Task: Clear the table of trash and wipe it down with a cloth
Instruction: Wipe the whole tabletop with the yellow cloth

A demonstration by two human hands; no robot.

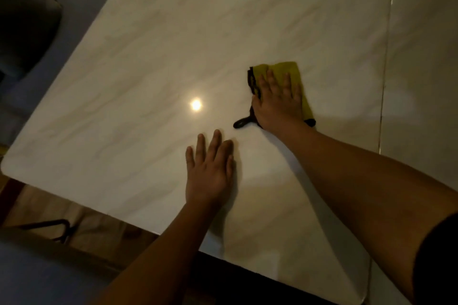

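Note:
A folded yellow cloth (292, 69) with a dark trim and a small hanging loop lies on the glossy white marble table (148, 57). My right hand (277, 101) presses flat on the cloth with straight, spread fingers, covering its middle. My left hand (210, 171) rests palm down on the bare tabletop nearer to me, fingers straight, a little left of the cloth and apart from it. No trash shows on the tabletop.
A second white slab (421, 57) adjoins the table on the right, past a thin seam. A dark chair (27, 32) stands off the table's left side. A black metal frame (57, 228) sits on the floor below the near edge. Two lamp reflections shine on the surface.

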